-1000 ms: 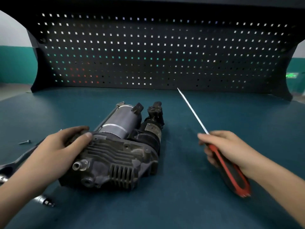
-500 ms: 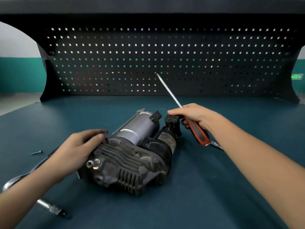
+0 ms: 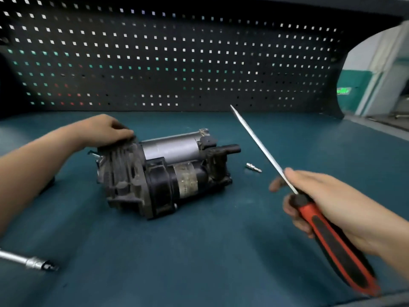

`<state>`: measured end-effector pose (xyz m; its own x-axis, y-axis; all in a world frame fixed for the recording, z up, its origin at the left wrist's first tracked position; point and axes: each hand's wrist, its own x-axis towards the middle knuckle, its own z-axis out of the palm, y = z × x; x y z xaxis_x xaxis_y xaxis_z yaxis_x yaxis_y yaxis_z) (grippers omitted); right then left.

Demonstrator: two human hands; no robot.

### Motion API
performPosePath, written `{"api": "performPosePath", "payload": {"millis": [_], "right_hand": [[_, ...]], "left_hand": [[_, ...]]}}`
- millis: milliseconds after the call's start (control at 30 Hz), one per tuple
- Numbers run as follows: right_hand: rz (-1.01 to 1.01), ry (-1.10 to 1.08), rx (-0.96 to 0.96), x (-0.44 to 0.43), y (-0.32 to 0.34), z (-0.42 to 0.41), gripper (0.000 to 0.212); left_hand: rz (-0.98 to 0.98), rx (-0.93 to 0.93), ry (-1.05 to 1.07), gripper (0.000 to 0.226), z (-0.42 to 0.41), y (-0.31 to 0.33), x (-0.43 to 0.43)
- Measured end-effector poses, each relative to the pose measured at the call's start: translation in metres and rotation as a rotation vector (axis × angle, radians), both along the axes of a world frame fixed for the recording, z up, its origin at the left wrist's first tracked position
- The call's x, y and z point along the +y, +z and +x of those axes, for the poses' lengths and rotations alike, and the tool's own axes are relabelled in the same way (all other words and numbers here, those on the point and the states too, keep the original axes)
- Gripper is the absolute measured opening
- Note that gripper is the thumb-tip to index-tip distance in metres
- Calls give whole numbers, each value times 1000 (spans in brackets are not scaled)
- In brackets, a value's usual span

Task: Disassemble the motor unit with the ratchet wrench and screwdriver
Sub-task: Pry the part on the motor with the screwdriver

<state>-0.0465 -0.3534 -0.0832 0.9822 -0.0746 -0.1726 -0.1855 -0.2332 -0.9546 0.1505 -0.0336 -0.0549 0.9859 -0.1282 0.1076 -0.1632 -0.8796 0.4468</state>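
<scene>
Head cam: motor unit (image 3: 163, 171) lies on its side on the teal bench mat (image 3: 199, 251), left of centre, long axis running left to right. Grey finned housing sits at the left end, silver cylinder along the top, black body below it. Black connector stub pokes out at the right end. Worn silver label band (image 3: 186, 179) wraps the black body, but the print is too smeared to read. Can't make out a brand on the casing either.

My left hand (image 3: 106, 131) is on top of the finned housing, fingers curled over its upper edge, gripping it. Forearm comes in from the left edge.

My right hand (image 3: 321, 196) is wrapped round the screwdriver (image 3: 327, 235), fist closed on the front of the red-and-black handle. Tool is in the air, right of the motor unit and clear of it. Shaft angles up and away to the left, and the tip ends in front of the bottom edge of the black pegboard (image 3: 177, 52). Handle is motion-blurred, so I can't read any marking on it.

Small silver bit (image 3: 254, 167) lies on the mat between the connector stub and the shaft, touching neither. Chrome extension bar (image 3: 28, 261) lies at lower left, its far end cut off by the frame edge. Green lit sign (image 3: 343, 91) shows far right past the pegboard, too blurred to read.
</scene>
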Motion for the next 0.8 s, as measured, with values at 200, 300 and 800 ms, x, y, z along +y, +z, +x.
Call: {"api": "performPosePath", "payload": {"millis": [200,300,800], "right_hand": [[125,46,110,-2,-24,-50,26],[124,51,105,1,-29,-48,24],[160,115,131,3,-44,-32,32]], "left_hand": [[-38,-442,-427,27,-50,-8,-70],[2,-534,-686,25,-75,-11,-92],[410,-704,-732,28,-71,-4,-101]]}}
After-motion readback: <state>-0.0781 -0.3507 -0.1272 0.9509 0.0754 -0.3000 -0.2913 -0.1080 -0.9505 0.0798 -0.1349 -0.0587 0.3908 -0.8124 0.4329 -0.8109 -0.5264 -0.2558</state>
